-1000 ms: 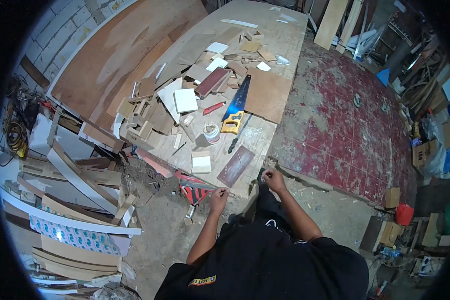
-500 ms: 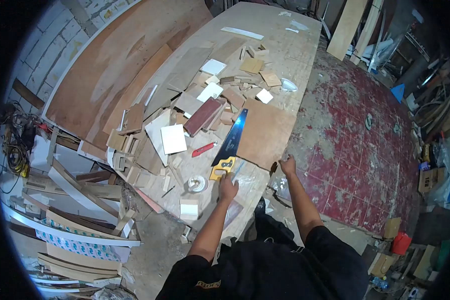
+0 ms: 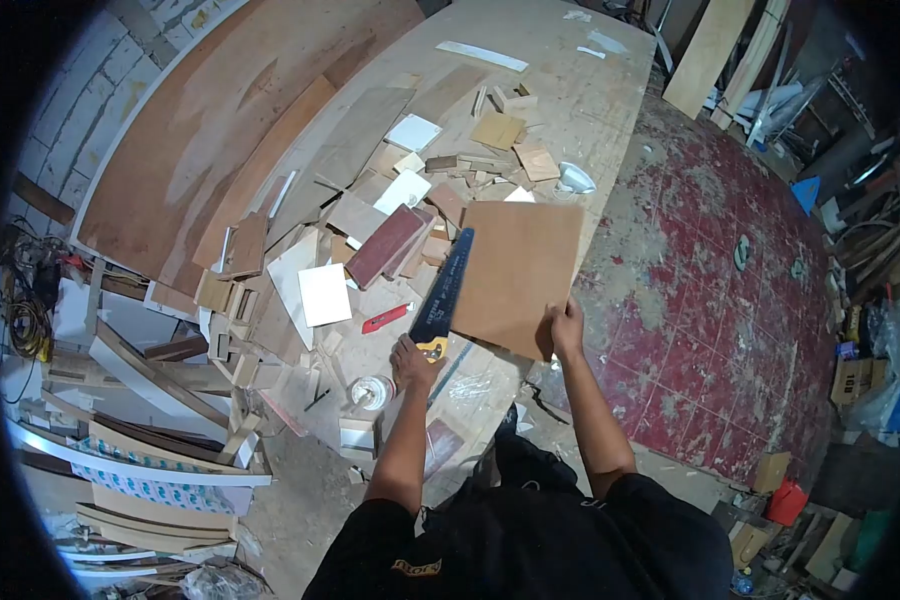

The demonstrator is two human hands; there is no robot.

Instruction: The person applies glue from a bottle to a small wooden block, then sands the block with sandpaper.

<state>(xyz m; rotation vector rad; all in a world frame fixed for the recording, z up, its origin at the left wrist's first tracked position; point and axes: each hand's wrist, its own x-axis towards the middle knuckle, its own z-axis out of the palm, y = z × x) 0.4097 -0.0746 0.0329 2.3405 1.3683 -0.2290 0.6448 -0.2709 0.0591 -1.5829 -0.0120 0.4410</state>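
Note:
My left hand [image 3: 413, 362] is closed around the yellow handle of a hand saw [image 3: 443, 295]. The dark blade points away from me, beside the left edge of a square brown plywood board [image 3: 520, 270]. At the board's near right corner, my right hand [image 3: 567, 328] grips the edge, and the near side looks lifted off the table. Just left of the saw lies a red utility knife [image 3: 386, 318]. An open white tub [image 3: 371, 392] stands close to my left forearm.
Wood offcuts and a dark red block [image 3: 388, 245] are heaped on the worktable [image 3: 560, 60] beyond the saw. A white square tile [image 3: 324, 295] lies at the left. Wood strips crowd the floor at lower left; a worn red floor [image 3: 700, 300] lies right.
My left hand has moved left with the saw, now wrapped round its handle. My right hand has come up to the board's corner and gripped it; the board has shifted and risen.

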